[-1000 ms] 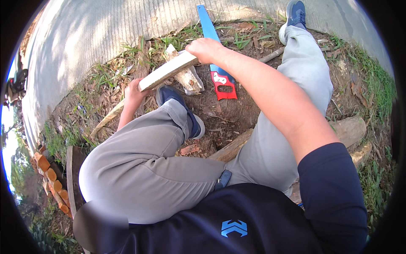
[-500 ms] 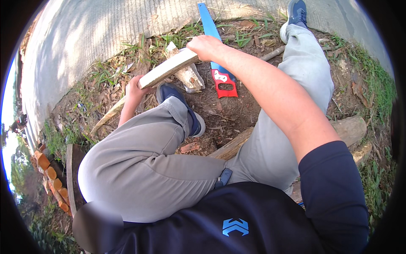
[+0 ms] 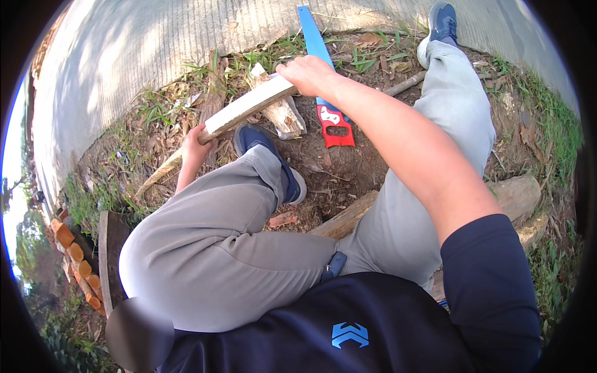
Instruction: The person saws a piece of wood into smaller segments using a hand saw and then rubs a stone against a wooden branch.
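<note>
A pale, squared length of wood (image 3: 250,105) spans between my two hands, slanting from lower left to upper right. Its near-left end is gripped by my left hand (image 3: 196,147), fingers wrapped round it beside my left shoe. At the far-right end, my right hand (image 3: 307,74) is closed over the wood. Beneath it lies a rough split piece of wood (image 3: 284,118) on the ground; whether the two touch I cannot tell. A handsaw (image 3: 336,127) with red handle and blue blade lies just right of it, part of the blade hidden by my right hand.
My left shoe (image 3: 261,146) stands close below the held wood; my right leg (image 3: 451,105) stretches out to the far right. A log (image 3: 348,217) lies under my legs. A thin stick (image 3: 158,174) lies left of my left hand. Ridged concrete (image 3: 143,68) borders the dirt.
The whole view has shifted slightly, so things appear a little lower and further right. Both hands keep their hold, and the wood stays at nearly the same slant.
</note>
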The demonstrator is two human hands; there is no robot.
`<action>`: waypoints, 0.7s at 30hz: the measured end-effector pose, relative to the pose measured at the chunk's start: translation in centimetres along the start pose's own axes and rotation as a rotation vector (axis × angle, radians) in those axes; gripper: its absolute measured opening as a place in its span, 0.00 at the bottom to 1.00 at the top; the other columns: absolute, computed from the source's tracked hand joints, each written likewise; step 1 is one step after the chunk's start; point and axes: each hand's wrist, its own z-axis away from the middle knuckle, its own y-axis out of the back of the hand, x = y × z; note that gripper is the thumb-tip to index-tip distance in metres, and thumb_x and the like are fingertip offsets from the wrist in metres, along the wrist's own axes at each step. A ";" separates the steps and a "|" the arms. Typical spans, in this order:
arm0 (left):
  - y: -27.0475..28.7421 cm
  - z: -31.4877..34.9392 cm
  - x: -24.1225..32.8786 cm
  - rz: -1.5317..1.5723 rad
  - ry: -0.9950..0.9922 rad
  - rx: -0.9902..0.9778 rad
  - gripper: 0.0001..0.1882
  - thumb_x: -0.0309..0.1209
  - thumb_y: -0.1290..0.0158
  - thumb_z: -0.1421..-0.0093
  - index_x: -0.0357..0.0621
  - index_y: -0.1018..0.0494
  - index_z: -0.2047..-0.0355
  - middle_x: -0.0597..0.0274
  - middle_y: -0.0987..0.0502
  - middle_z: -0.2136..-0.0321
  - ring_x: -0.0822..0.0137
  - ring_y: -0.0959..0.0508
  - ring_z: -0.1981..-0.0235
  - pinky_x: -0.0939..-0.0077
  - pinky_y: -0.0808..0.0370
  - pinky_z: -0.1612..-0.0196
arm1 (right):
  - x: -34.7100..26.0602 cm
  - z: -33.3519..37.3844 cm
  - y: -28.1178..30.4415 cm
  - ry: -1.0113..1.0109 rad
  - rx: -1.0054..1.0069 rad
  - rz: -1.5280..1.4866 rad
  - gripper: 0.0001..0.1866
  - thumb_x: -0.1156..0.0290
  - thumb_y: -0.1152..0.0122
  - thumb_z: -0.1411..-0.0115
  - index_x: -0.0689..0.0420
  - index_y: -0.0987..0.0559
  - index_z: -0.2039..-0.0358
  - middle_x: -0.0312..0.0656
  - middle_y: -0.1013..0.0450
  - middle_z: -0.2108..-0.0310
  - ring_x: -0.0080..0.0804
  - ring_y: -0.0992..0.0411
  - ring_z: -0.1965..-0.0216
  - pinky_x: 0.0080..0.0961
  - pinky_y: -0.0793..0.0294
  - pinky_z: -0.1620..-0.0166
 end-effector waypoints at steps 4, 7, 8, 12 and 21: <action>0.2 -0.5 1.0 0.008 0.117 -0.065 0.31 0.28 0.29 0.55 0.49 0.20 0.47 0.51 0.17 0.55 0.52 0.17 0.53 0.62 0.22 0.48 | 0.2 0.3 0.2 -0.019 -0.018 -0.042 0.17 0.81 0.37 0.45 0.56 0.22 0.54 0.49 0.18 0.64 0.47 0.18 0.56 0.42 0.18 0.56; 1.1 -1.2 2.3 0.044 0.136 -0.122 0.31 0.29 0.29 0.54 0.53 0.19 0.46 0.51 0.16 0.55 0.53 0.16 0.54 0.63 0.21 0.49 | 0.9 0.8 1.0 -0.027 -0.044 -0.039 0.16 0.81 0.37 0.46 0.56 0.22 0.55 0.49 0.18 0.63 0.49 0.19 0.56 0.43 0.18 0.56; 1.4 -1.0 2.7 0.057 0.125 -0.132 0.32 0.30 0.29 0.54 0.55 0.19 0.45 0.51 0.16 0.56 0.54 0.16 0.55 0.63 0.21 0.49 | 1.3 1.1 1.3 -0.035 -0.040 -0.034 0.16 0.81 0.37 0.46 0.56 0.22 0.56 0.49 0.18 0.63 0.49 0.19 0.56 0.44 0.18 0.56; 2.0 -1.9 5.4 -0.040 0.053 -0.136 0.30 0.32 0.31 0.53 0.57 0.18 0.46 0.52 0.15 0.57 0.55 0.16 0.56 0.62 0.21 0.50 | 3.5 2.7 2.4 -0.052 0.014 -0.016 0.17 0.80 0.34 0.49 0.56 0.22 0.57 0.48 0.19 0.63 0.50 0.19 0.57 0.45 0.19 0.56; 0.4 -3.3 13.0 0.133 -0.117 -0.135 0.30 0.34 0.31 0.54 0.59 0.18 0.47 0.52 0.16 0.61 0.53 0.18 0.57 0.60 0.22 0.50 | 9.4 9.2 5.6 -0.064 0.086 0.081 0.18 0.78 0.31 0.52 0.54 0.23 0.59 0.44 0.19 0.63 0.49 0.21 0.56 0.44 0.22 0.52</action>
